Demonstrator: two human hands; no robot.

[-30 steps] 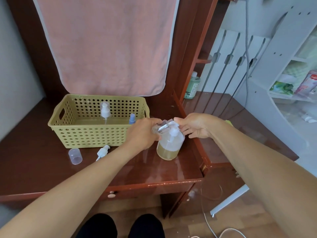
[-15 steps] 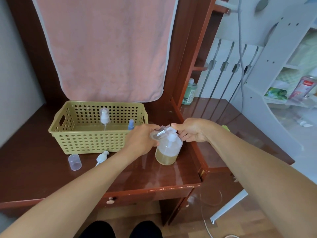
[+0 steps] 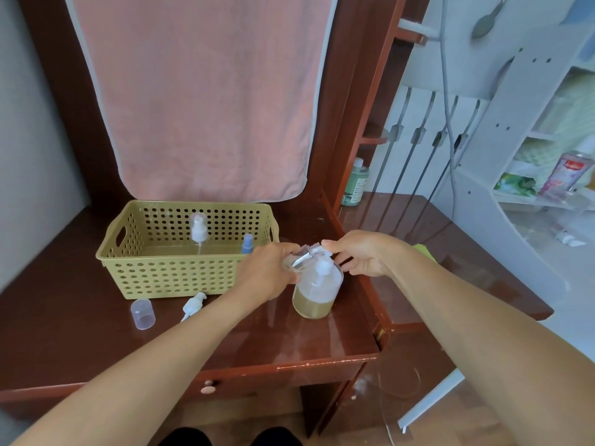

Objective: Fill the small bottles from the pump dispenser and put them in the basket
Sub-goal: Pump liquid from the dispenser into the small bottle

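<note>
Left fingers (image 3: 285,250) around small bottle (image 3: 302,259) over pump dispenser (image 3: 317,292), near desk (image 3: 341,342) edge.

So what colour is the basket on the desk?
The basket is pale yellow-green, perforated with round holes; the head view shows it best.

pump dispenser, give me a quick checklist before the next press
1. Small bottle gripped in left hand: ok.
2. Bottle mouth under the nozzle: cannot tell, too blurred.
3. Right hand pressing the pump head: cannot tell, it is beside it.
4. Liquid in pump dispenser: ok, a low yellowish layer.
5. Dispenser upright on the desk: ok.
6. Room in basket: ok, only a white-pump bottle and a blue-capped bottle inside.
</note>
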